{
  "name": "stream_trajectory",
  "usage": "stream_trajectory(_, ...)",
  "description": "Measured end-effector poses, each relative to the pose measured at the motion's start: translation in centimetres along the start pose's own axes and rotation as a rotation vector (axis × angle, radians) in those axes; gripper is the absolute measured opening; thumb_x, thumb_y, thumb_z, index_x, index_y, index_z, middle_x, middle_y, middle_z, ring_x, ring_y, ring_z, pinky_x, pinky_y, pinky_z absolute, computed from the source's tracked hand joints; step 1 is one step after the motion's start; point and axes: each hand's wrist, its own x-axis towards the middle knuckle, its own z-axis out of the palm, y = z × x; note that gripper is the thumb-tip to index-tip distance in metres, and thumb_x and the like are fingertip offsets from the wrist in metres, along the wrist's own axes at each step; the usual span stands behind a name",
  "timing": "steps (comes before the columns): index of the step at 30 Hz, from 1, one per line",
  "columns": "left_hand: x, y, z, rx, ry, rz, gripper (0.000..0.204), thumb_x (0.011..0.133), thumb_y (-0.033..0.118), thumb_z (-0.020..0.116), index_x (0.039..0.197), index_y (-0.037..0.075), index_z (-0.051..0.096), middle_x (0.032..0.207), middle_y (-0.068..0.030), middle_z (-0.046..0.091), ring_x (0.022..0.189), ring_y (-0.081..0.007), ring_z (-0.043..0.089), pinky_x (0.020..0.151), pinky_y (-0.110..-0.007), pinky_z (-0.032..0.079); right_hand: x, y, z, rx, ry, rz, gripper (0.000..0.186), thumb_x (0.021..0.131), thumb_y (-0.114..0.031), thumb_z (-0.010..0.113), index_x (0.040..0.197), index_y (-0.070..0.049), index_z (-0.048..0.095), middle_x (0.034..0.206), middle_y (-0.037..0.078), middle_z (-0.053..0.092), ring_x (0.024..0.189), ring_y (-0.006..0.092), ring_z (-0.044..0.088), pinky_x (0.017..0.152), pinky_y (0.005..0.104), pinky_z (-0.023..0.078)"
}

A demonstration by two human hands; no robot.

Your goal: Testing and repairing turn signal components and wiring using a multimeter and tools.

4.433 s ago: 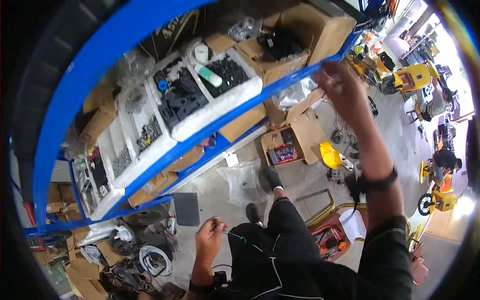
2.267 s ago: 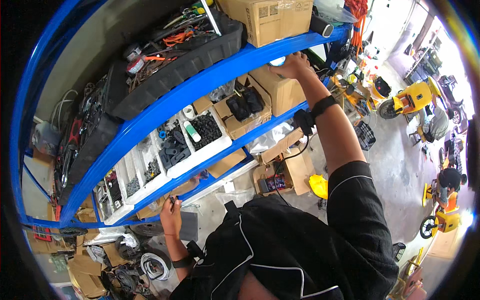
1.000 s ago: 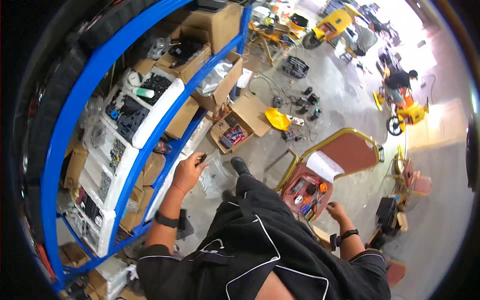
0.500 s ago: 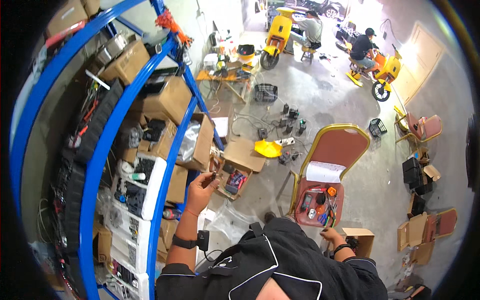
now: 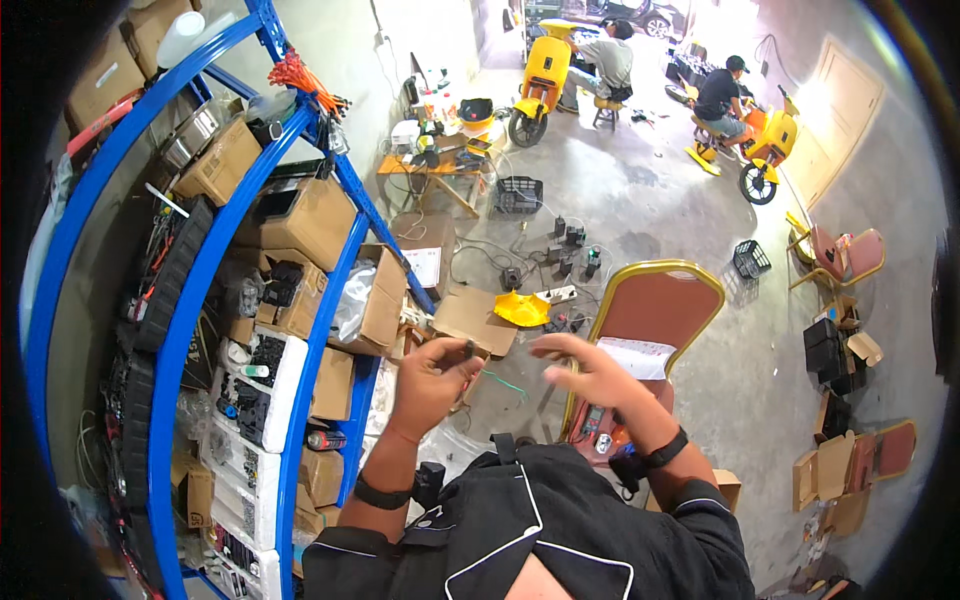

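Beside the blue shelf rack [image 5: 215, 300], the left hand [image 5: 432, 378] pinches a small dark part [image 5: 469, 349] in its grip. The right hand [image 5: 590, 372], blurred, hovers just right of it with fingers spread, grasping nothing.

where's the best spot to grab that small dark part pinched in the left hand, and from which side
Probably by the upper end of the small dark part: it sticks out free above the left hand, whose fingertips cover the lower end. The open right hand is beside it, so it would come in from the right. The part's exact shape is too small to tell.
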Motion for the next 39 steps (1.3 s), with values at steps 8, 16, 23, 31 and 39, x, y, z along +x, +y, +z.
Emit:
stream_trajectory(8,-0.5,0.1,4.7,0.067,0.064,0.007,0.019,0.083,0.005,0.073,0.099,-0.003,0.067,0.085,-0.0066,0.071,0.077,-0.0104,0.066,0.069,-0.025,0.052,0.8,-0.3,5.6,0.409,-0.101,0.302,0.045,0.097,-0.024,0.056,0.135,-0.005,0.041,0.091,0.007,0.061,0.083,0.0134,0.059,0.072,0.0283,0.049)
stream_trajectory(16,-1.3,-0.8,4.3,-0.145,0.130,-0.081,0.020,0.084,0.009,0.073,0.100,-0.002,0.067,0.089,-0.0050,0.069,0.079,-0.0090,0.063,0.070,-0.023,0.051,-0.7,0.6,6.2,0.551,-0.026,0.236,0.025,0.101,-0.025,0.050,0.112,-0.003,0.054,0.073,-0.002,0.050,0.067,0.0077,0.048,0.061,0.0247,0.042)
stream_trajectory(23,-2.4,-0.4,2.7,-0.218,0.130,-0.128,0.021,0.085,0.007,0.072,0.103,-0.003,0.066,0.089,-0.0041,0.068,0.078,-0.0084,0.061,0.069,-0.022,0.050,-1.1,-1.4,7.2,0.456,-0.001,0.283,0.028,0.102,-0.028,0.048,0.099,-0.002,0.058,0.071,0.000,0.054,0.065,0.0079,0.050,0.059,0.0251,0.042)
stream_trajectory(31,-2.7,-1.1,0.9,-0.301,0.083,-0.086,0.022,0.086,0.010,0.071,0.104,-0.001,0.066,0.092,-0.0016,0.066,0.080,-0.0073,0.059,0.073,-0.022,0.049,-2.1,-3.2,8.2,0.366,-0.010,0.364,0.030,0.102,-0.027,0.046,0.097,-0.002,0.062,0.067,0.000,0.058,0.064,0.0078,0.051,0.059,0.0248,0.042)
stream_trajectory(39,-3.1,-3.5,-0.8,-0.365,0.073,-0.061,0.021,0.085,0.008,0.072,0.103,0.000,0.066,0.089,-0.0011,0.066,0.079,-0.0076,0.059,0.071,-0.021,0.049,-3.2,-3.6,10.3,0.304,0.032,0.432,0.030,0.102,-0.027,0.046,0.098,-0.002,0.063,0.068,0.001,0.058,0.060,0.0068,0.050,0.055,0.0236,0.041)
